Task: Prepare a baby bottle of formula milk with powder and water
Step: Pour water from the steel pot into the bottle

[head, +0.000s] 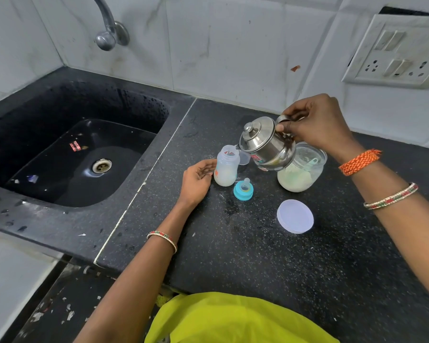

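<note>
A clear baby bottle (225, 169) stands uncapped on the black counter, with cloudy white liquid in its lower half. My left hand (196, 180) rests beside it, fingers curled against its left side. My right hand (315, 125) grips the handle of a small steel kettle (266, 144), tilted so its spout sits over the bottle's mouth. Behind the kettle is an open glass jar (301, 169) of pale powder with a scoop inside. The blue teat ring (243, 189) lies just in front of the bottle.
The jar's round white lid (295, 216) lies flat on the counter (258, 256) nearer me. A clear cap (244, 158) sits behind the bottle. A wet black sink (84, 157) with a tap (108, 26) is at the left. A wall socket panel (394, 53) is at upper right.
</note>
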The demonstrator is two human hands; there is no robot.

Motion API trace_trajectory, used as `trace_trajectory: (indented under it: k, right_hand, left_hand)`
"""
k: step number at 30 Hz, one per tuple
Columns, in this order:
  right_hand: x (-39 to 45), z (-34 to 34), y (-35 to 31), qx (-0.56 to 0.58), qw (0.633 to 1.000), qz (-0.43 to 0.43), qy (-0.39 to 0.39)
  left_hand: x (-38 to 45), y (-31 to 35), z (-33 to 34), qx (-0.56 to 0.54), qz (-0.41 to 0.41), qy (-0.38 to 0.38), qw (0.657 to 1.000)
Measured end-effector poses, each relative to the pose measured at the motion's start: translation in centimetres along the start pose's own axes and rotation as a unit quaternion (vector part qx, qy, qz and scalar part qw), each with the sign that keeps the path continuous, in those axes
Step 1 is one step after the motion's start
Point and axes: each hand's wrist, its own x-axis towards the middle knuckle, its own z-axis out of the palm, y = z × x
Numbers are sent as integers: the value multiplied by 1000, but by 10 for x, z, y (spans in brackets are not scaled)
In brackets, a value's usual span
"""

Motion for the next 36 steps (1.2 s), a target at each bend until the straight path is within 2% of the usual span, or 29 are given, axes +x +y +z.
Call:
trace_trajectory:
  k: [16,36]
  right_hand:
    - [1,-8,-5,-11,1000,-14,23]
    - [0,-7,-10,-9,1000,-9,15]
  left_hand:
    - [0,0,0,4,-2,1,1000]
    - [1,-4,0,11,3,0,1000]
